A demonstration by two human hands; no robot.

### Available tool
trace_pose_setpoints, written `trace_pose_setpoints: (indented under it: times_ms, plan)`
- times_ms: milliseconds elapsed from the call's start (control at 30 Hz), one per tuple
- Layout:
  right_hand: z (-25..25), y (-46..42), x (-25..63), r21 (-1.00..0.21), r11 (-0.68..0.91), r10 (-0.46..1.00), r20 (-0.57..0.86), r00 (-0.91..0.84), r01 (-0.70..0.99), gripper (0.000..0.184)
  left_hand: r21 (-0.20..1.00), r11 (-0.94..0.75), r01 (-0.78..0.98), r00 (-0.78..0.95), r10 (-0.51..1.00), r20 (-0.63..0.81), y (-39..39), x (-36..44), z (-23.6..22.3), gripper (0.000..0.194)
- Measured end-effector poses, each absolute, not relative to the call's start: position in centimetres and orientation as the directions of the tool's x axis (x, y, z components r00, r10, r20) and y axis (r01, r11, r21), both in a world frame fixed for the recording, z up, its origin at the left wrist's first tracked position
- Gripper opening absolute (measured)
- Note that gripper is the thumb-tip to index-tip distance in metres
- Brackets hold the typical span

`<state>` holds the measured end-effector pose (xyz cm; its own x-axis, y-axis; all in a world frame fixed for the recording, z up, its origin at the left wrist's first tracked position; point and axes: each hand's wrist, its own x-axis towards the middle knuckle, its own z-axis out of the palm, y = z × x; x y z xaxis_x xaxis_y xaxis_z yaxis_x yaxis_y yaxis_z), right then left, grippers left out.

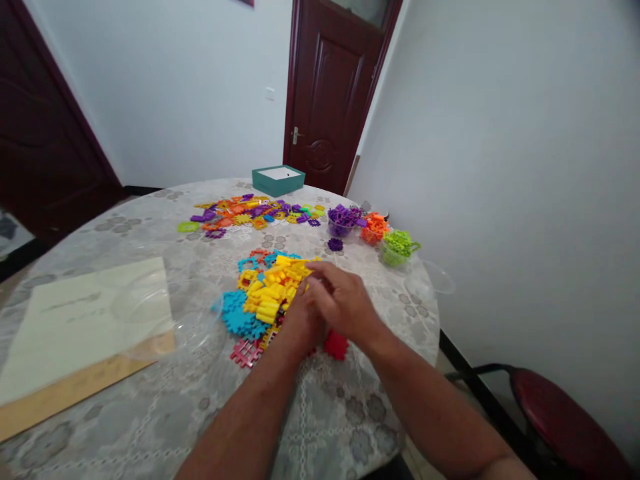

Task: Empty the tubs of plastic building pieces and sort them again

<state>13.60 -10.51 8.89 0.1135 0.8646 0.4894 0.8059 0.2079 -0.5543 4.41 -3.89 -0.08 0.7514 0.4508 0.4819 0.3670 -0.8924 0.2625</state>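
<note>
My left hand (pixel 307 315) is at the right side of a pile of yellow plastic building pieces (pixel 273 290). Its fingers are mostly hidden behind my right hand (pixel 345 297), which arches over it. The fingers of my right hand curl in towards the thumb by the yellow pieces, and what they hold, if anything, is hidden. Blue gear-edged pieces (pixel 241 315) lie left of the pile. In front are a pink-red grid piece (pixel 246 353) and, below my right hand, a red square piece (pixel 336 345).
Mixed building pieces (pixel 250 212) spread across the far table, before a green box (pixel 278 181). Clear bowls hold purple (pixel 344 219), orange (pixel 374 228) and green pieces (pixel 398 247). At left, a clear plastic container (pixel 193 317) overlaps a paper sheet (pixel 85 320). A dark red chair (pixel 565 420) stands right.
</note>
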Motion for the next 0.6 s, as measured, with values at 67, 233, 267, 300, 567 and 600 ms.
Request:
trace_pose_setpoints:
  times_ms: [67,233,267,300,567,600]
  plan:
    - [8.1,-10.6,19.0,-0.575,0.067,0.813,0.505,0.290,0.815,0.037,0.214,-0.907,0.362,0.774,0.420,0.473,-4.1,4.2,0.0,0.015]
    - [4.5,-10.3,30.2,-0.437,-0.390,0.706,0.423,0.568,0.810,0.051,0.132,-0.918,0.373,0.802,0.391,0.452,-3.9,4.1,0.0,0.011]
    - [3.8,-10.4,31.4,-0.401,-0.451,0.690,0.410,0.597,0.797,0.052,0.129,-0.919,0.372,0.802,0.388,0.454,-3.9,4.1,-0.1,0.011]
    - [3.3,-10.6,32.2,-0.372,-0.494,0.681,0.396,0.616,0.786,0.053,0.126,-0.921,0.369,0.802,0.384,0.458,-3.8,4.1,-0.1,0.011]
    - [1.5,-13.5,32.8,-0.268,-0.494,0.755,0.339,0.561,0.827,0.048,0.094,-0.926,0.365,0.806,0.365,0.466,-3.7,4.0,0.7,0.018]
    - [1.4,-13.3,33.0,-0.253,-0.492,0.765,0.330,0.553,0.833,0.050,0.093,-0.927,0.364,0.806,0.363,0.468,-3.8,4.1,0.8,0.019]
